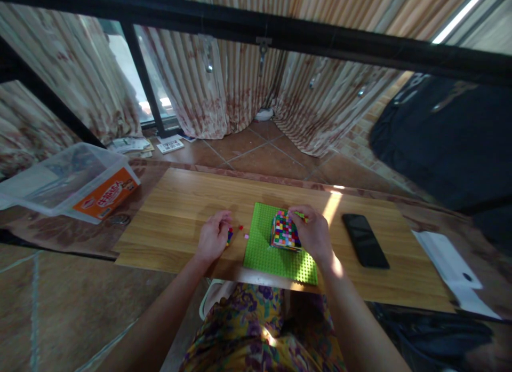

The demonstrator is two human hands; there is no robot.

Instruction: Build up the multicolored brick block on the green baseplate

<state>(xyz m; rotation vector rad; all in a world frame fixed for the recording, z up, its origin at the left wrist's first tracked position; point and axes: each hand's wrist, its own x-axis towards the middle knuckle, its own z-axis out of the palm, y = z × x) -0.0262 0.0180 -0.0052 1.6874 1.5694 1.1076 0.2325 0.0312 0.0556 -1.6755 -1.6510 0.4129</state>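
A green studded baseplate (256, 257) lies on the wooden table, bearing a block built of many small multicoloured building bricks (285, 230). At the block's upper right corner is my right hand (314, 233), its thumb and fingers pinched together against the top. Whatever sits between those fingertips is hidden. Left of the baseplate, my left hand (214, 236) rests with curled fingers around a few small bricks (229, 236), blue, red and yellow, partly covered by the hand. A loose red brick (240, 228) and a pink brick (246, 236) lie between that hand and the baseplate.
A black phone (365, 240) lies on the wooden table (172, 212), right of the baseplate. Beyond the table's right end is a white box-like item (448, 260). A clear plastic bin (72, 185) with an orange label stands at left. Curtains hang behind a dark metal bar.
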